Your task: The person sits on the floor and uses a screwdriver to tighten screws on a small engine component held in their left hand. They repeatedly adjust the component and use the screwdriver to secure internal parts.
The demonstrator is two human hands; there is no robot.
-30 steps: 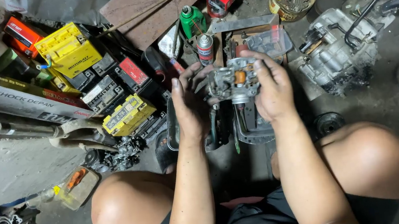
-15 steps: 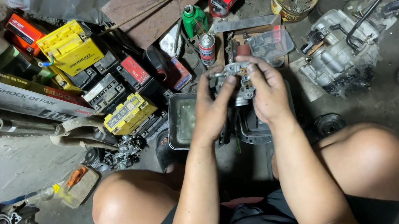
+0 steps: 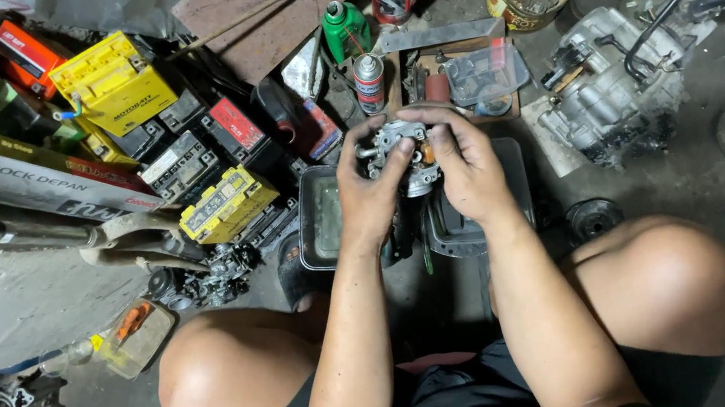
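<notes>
Head view: left hand (image 3: 373, 195) and right hand (image 3: 467, 171) both closed around the small metal carburetor (image 3: 400, 147), held between them above a dark tray (image 3: 325, 227). Risk: oily fingertip grip slips, part drops beside the spray can (image 3: 370, 82) just ahead.

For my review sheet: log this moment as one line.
left hand: grips carburetor | right hand: grips carburetor | below: black tray | nearby: engine

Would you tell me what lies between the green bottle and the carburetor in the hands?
In the head view, a small spray can stands between the green bottle and the carburetor.
</notes>
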